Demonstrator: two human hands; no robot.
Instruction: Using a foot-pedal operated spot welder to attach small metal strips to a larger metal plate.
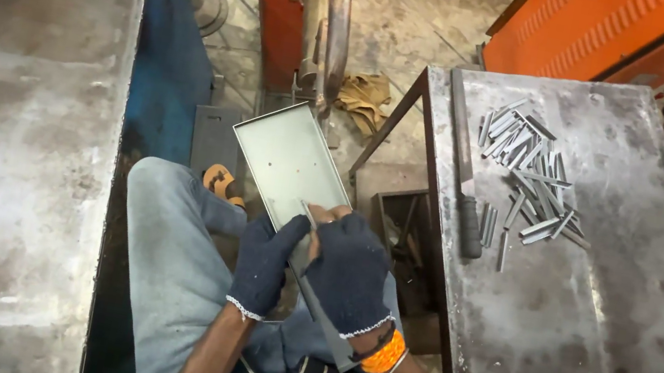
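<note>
I hold a flat grey sheet-metal tray with low folded edges over my lap. My left hand, in a dark knitted glove, grips its near edge from the left. My right hand, gloved too, with orange bangles at the wrist, pinches a small thin metal strip against the tray's near corner. A darker metal piece runs down below my hands toward my body.
A steel table on my right carries several short metal strips and a long file with a black handle. A large steel bench stands on my left. Orange machine parts and a rag lie ahead.
</note>
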